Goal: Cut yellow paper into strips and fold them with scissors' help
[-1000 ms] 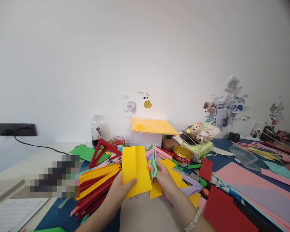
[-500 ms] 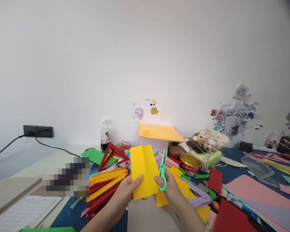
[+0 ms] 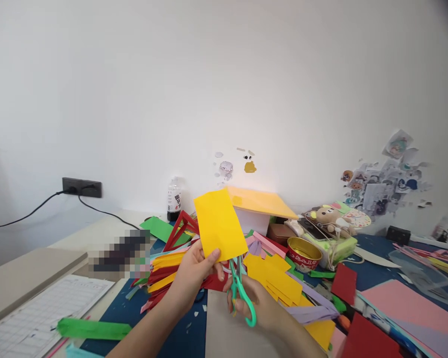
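Note:
My left hand [image 3: 197, 268] grips a yellow sheet of paper [image 3: 221, 223] near its lower edge, thumb on the front face. In my right hand [image 3: 252, 298] are green-handled scissors [image 3: 239, 288], fingers in the handle loops. The scissors point upward with the blades parted at the paper's bottom edge; the paper hides the blade tips, so I cannot tell how far they reach past it. A grey board [image 3: 224, 323] lies below the hands. Just right of the scissors are cut yellow paper pieces [image 3: 272, 273].
Red and yellow paper strips [image 3: 168, 273] lie left of the hands. Behind stand a bottle [image 3: 174, 199] and a box topped with orange paper [image 3: 261, 201]. A red-gold tin [image 3: 304, 252] and a plush toy [image 3: 330, 219] are at right, with pink paper [image 3: 403, 308] nearer.
The yellow sheet has been raised and tilted, now held by the left hand alone. My right hand has let go of it, and the scissors have turned and opened at its lower edge.

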